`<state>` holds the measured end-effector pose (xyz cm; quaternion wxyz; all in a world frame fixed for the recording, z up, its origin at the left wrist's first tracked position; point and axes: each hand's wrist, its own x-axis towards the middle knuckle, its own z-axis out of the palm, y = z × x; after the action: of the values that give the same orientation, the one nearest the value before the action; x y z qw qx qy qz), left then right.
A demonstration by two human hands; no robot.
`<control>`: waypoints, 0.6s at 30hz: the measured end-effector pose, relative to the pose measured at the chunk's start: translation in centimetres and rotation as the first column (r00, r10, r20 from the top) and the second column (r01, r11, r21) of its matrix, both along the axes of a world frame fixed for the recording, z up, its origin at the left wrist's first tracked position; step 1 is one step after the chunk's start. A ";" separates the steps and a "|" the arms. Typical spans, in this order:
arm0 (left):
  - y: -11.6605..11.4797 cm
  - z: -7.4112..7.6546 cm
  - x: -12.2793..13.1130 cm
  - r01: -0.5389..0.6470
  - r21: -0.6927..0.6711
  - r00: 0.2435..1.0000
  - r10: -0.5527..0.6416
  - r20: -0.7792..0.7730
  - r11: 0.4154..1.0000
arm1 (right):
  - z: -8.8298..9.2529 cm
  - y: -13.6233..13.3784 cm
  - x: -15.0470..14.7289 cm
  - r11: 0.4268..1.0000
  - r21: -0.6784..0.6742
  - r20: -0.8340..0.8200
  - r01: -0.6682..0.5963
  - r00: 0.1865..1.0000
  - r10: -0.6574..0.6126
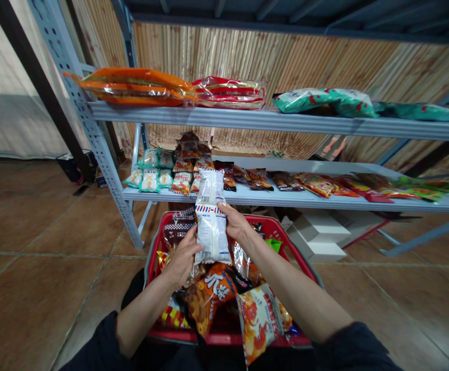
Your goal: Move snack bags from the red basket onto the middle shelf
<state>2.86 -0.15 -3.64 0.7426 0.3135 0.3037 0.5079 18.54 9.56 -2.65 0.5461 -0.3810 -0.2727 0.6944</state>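
Note:
Above the red basket [152, 247], both hands hold a pair of white snack bags [212, 232], printed backs up and one bag beyond the other. Whether the two are joined, I cannot tell. The fingers of my left hand [181, 260] press the nearer bag's left edge. My right hand [236, 224] grips the right side where the bags meet, thumb on top. Beneath them in the basket lie an orange-and-black snack bag [212, 296], a white-and-orange snack bag [261, 322] leaning over the near rim, and brown packets [178, 232].
A blue metal rack stands ahead. Its lower shelf [247, 196] bears green-and-white packets [149, 178], stacked orange-and-white bags [181, 180] and other snack packets. Larger bags, including an orange one [143, 87], lie on the shelf above. White boxes [319, 232] sit underneath at the right.

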 end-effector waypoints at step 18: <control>3.7 1.3 2.3 -0.210 0.081 0.970 0.218 -0.110 0.974 | -0.3 -0.1 -0.7 0.999 0.030 0.118 -0.022 0.993 0.018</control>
<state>5.15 3.56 -2.37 0.6530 0.3337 0.3614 0.5759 17.79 9.50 -2.92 0.5279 -0.4098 -0.3194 0.6718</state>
